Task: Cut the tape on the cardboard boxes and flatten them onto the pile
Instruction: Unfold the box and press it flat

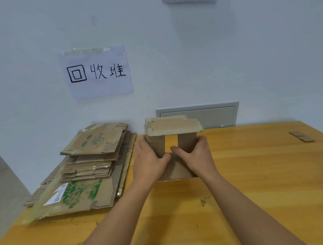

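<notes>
- The small box point(173, 140) stands on the wooden table point(253, 173) close to the wall, just right of the pile point(88, 167) of flattened cardboard.
- Both hands are on it: the left hand point(149, 160) wraps its left side with fingers curled around the corner, and the right hand point(196, 156) grips the right side, thumb laid across the front near the middle.
- The near face is open — two flaps stand apart with the table showing through the gap, and another flap lies flat on the table towards the person.
- The top flaps look ragged with torn tape along their edges; I cannot tell whether any tape on the far side is uncut.
- My judgement: the box is partly opened and the hands are set to press or fold it flat.
- What could go wrong from here:
  - If a seam is taped out of view, pushing the sides will buckle or tear the cardboard instead of folding it.
  - The box is light and the table smooth — uneven pressure could send it skidding towards the wall.
  - The pile is uneven, with smaller sheets stacked on larger ones, so a piece set down carelessly could slide off or nudge the top sheets askew.
  - No cutter shows in view, so any remaining tape would have to be torn by hand.
- A handwritten sign point(96, 72) is taped to the wall above the pile.
</notes>
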{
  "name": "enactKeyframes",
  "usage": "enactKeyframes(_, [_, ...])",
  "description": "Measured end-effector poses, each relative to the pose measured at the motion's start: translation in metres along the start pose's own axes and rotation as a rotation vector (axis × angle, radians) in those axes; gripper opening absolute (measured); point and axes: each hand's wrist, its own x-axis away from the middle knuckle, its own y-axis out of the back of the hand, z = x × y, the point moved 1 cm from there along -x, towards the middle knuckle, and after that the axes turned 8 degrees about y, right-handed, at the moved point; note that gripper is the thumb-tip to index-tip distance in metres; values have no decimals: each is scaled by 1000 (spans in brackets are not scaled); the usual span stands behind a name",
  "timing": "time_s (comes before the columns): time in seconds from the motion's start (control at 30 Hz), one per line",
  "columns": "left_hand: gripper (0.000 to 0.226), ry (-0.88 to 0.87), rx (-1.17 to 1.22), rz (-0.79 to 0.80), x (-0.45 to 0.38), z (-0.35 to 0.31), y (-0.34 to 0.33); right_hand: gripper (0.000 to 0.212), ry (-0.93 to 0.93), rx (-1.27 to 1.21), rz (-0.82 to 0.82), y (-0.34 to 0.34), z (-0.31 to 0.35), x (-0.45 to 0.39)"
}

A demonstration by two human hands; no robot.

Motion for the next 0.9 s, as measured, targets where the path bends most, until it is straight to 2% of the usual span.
enactKeyframes(0.13, [100, -26, 105, 125, 5, 6, 1, 66, -40, 52, -37, -9, 2, -7])
enactKeyframes(0.3, [90, 14, 220, 245, -2, 17, 10, 7, -99, -247, 108, -7, -16, -4])
enactKeyframes(0.4, [80, -26, 251, 342, -1, 23, 16, 13, -138, -400, 110, 7, -27, -5])
enactKeyframes(0.5, [70, -65, 243, 452, 2, 25, 20, 23, -183, -789, 79, 20, -30, -10])
enactKeyframes(0.53, [67, -75, 242, 480, 3, 26, 20, 29, -209, -918, 69, 25, -32, -12])
enactKeyframes(0.6, [64, -86, 216, 517, 3, 28, 19, 58, -257, -1044, 74, 37, -37, -15])
enactKeyframes(0.67, [74, -70, 187, 513, 4, 30, 16, 88, -309, -1033, 68, 47, -39, -17])
enactKeyframes(0.7, [76, -57, 173, 483, 5, 31, 14, 91, -351, -1021, 34, 49, -40, -18])
enactKeyframes(0.73, [71, -48, 162, 442, 4, 33, 12, 81, -389, -977, -35, 51, -44, -20])
enactKeyframes(0.77, [57, -47, 155, 402, 4, 37, 9, 61, -412, -917, -101, 52, -45, -21])
enactKeyframes(0.83, [19, -63, 99, 323, 1, 45, 0, 20, -423, -714, -146, 50, -53, -22])
enactKeyframes(0.87, [11, -80, 41, 296, -1, 51, -5, 23, -408, -590, -129, 48, -59, -22])
enactKeyframes(0.9, [12, -95, -21, 279, -3, 58, -10, 34, -380, -469, -93, 46, -66, -20])
